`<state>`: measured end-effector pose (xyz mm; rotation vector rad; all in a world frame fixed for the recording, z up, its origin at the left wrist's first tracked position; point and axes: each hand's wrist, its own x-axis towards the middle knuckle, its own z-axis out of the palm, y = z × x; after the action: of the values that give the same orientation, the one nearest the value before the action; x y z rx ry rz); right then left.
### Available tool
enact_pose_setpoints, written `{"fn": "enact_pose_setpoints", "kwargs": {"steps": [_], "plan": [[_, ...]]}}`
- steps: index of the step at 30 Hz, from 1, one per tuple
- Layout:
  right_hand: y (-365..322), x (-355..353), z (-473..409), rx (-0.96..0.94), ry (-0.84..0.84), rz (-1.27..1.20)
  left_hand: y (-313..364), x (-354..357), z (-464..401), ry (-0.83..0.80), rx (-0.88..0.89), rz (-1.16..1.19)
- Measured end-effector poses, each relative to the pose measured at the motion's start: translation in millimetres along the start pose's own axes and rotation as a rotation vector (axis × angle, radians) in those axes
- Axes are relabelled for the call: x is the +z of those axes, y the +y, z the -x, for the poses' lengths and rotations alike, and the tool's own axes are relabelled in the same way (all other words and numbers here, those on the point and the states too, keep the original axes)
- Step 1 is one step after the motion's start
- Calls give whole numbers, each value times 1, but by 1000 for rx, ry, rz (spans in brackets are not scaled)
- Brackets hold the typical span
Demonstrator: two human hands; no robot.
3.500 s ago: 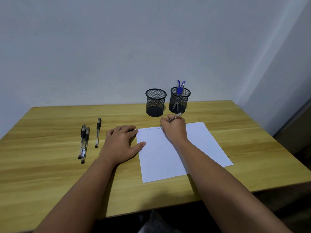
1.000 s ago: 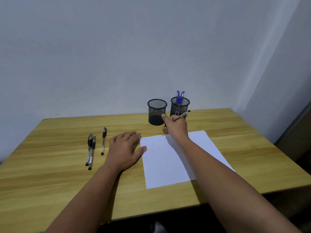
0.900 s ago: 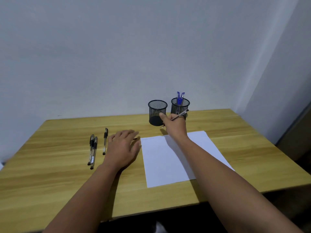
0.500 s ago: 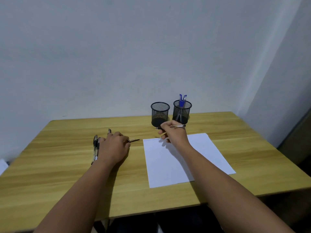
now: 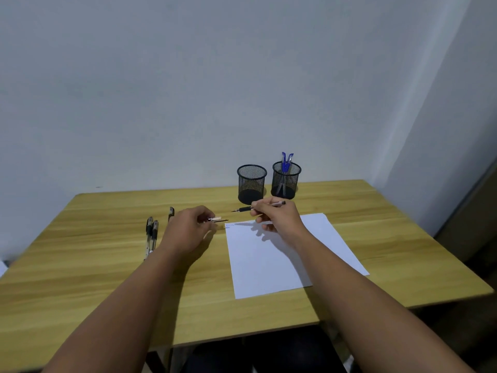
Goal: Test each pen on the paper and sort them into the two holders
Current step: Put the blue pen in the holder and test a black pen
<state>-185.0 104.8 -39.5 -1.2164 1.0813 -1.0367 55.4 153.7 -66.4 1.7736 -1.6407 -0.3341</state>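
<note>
My right hand (image 5: 279, 218) pinches an uncapped black pen (image 5: 243, 210) level above the top left corner of the white paper (image 5: 285, 254), tip pointing left. My left hand (image 5: 188, 230) holds a small pen cap (image 5: 217, 219) just left of that tip, a short gap apart. Faint marks run along the paper's top edge. Two black mesh holders stand behind: the left holder (image 5: 251, 183) looks empty, the right holder (image 5: 286, 181) has blue-capped pens (image 5: 286, 160). Two capped pens (image 5: 150, 234) lie side by side on the left, a third pen (image 5: 171, 212) partly behind my left hand.
The wooden table (image 5: 376, 224) stands against a grey wall, with its right edge near a room corner. The front edge is close to my body, dark floor below.
My right hand lifted the pen off the paper and turned it level, tip to the left. My left hand left the paper's edge, took up a cap and brought it toward the tip.
</note>
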Motion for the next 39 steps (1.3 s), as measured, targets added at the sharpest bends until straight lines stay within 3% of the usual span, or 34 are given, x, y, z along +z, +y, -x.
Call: {"fn": "enact_pose_setpoints", "kwargs": {"steps": [5,12,18,20,23,29,33,39], "plan": [[-13,0,17,-26,-35,-31,24,-18,5,-6,22,228],[-32,3,42,-23,-72,-107,56,-33,14,-40,63,325],[-44,-9,54,45,-133,-295,83,-45,22,-9,-9,629],[-45,-14,58,53,-167,-220,88,-47,21,14,-49,688],[-43,-18,61,40,-198,-92,96,-48,18,56,-61,679],[-39,-3,59,9,-130,-177,114,-36,17,166,-115,682],[-29,1,60,-9,-91,-200,121,-34,16,149,-120,631],[-32,-11,50,-80,-213,234,115,-31,5,-1,-23,518]]}}
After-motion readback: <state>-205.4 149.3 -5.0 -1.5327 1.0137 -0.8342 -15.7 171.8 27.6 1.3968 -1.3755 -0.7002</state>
